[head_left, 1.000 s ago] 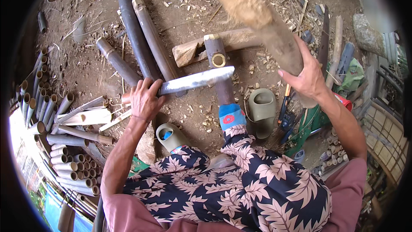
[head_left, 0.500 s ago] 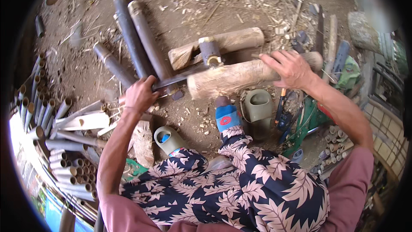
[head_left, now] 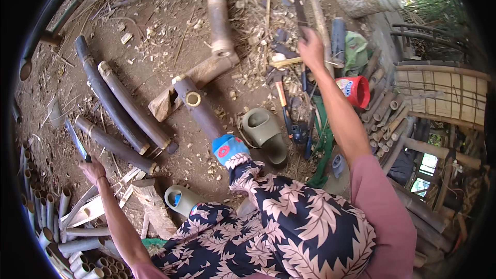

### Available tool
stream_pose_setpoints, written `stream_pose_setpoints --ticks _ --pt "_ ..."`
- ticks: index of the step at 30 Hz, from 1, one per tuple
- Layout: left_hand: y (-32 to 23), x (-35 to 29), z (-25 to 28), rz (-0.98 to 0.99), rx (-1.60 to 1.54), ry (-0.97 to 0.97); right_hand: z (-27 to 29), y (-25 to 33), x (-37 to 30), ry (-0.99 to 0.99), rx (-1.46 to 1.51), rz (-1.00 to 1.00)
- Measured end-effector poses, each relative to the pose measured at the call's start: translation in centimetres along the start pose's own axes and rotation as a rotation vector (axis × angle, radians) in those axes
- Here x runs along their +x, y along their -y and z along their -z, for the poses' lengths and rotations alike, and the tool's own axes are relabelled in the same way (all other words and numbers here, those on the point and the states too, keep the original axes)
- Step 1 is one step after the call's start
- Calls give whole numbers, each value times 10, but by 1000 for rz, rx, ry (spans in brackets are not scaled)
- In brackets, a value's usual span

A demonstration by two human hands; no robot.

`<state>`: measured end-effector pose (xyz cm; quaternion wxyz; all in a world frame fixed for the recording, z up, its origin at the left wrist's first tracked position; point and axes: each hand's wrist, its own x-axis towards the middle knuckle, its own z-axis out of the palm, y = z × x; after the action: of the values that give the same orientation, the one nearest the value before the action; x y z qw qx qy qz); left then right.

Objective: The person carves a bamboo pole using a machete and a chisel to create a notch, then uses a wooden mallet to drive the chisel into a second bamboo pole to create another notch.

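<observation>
My left hand (head_left: 93, 171) is out at the left, closed round the dark handle of a knife (head_left: 76, 140) whose bright blade points away from me. At the far right my right hand (head_left: 311, 46) reaches down to the near end of a long dark flat blade (head_left: 299, 10) on the ground. Its fingers are blurred, so the grip cannot be made out. Between my arms lies a dark bamboo piece (head_left: 204, 116) with a round cut opening in its side. Its far end rests by a split wooden block (head_left: 206, 75), and my blue-socked foot (head_left: 230, 150) covers its near end.
A brown log (head_left: 218, 15) lies beyond the block. Several bamboo poles (head_left: 111, 95) are at left. Close to my right arm are an orange-handled tool (head_left: 283, 104), a red tub (head_left: 354, 91) and a green bag (head_left: 355, 54). Bamboo offcuts (head_left: 387, 119) are stacked at right.
My left hand has lifted the knife off the bamboo and swung left. My right hand has let go of the log, now lying farther off, and moved to the dark blade. The view has shifted right.
</observation>
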<state>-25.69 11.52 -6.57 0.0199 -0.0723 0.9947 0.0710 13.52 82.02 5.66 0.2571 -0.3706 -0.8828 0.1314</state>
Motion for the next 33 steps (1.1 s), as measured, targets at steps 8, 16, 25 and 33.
stream_pose_setpoints --ticks 8,16,25,33 --pt "-30 -30 24 -6 334 13 61 -65 -116 359 -117 -33" --pt "-195 -17 112 -623 -189 90 -48 -21 -2 680 -413 -29" --pt "-204 -29 108 -724 -386 550 51 44 29 908 -617 30" --pt "-163 -59 131 -752 -472 774 278 -4 -49 197 643 -965"
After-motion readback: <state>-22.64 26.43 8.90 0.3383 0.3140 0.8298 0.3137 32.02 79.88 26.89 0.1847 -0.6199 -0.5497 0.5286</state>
